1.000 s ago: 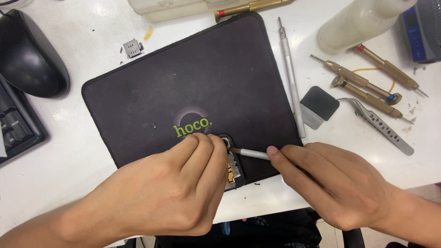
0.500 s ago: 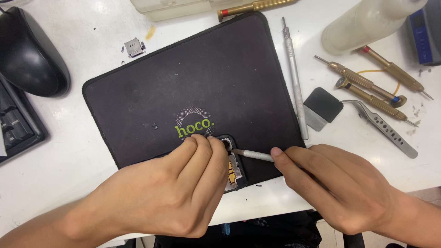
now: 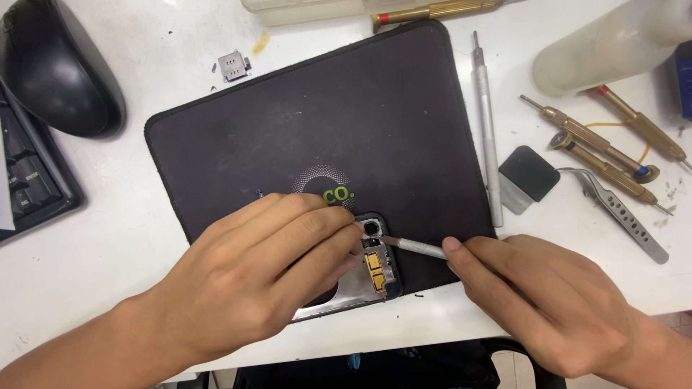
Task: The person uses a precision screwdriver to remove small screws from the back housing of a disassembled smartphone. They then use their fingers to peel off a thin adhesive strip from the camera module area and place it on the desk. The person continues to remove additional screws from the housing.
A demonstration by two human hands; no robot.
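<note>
An opened phone [image 3: 371, 270] with its back off lies on a black mat [image 3: 324, 122] near the table's front edge, showing a camera module and a yellow flex connector. My left hand [image 3: 252, 277] rests over the phone's left part and holds it down, fingertips next to the camera. My right hand [image 3: 548, 302] grips a thin metal tool [image 3: 414, 247] whose tip touches the phone beside the camera.
Right of the mat lie a long silver tool [image 3: 486, 130], several brass screwdrivers [image 3: 605, 144], tweezers [image 3: 620, 212] and a small dark pry card [image 3: 530, 176]. A plastic bottle [image 3: 598, 47] lies at the back right. A computer mouse [image 3: 54, 68], a keyboard [image 3: 29, 180] and a small metal part [image 3: 232, 66] sit at the left.
My left hand's fingers have shifted a little toward the camera module, and the tool tip has stayed on the phone. The view has drifted slightly.
</note>
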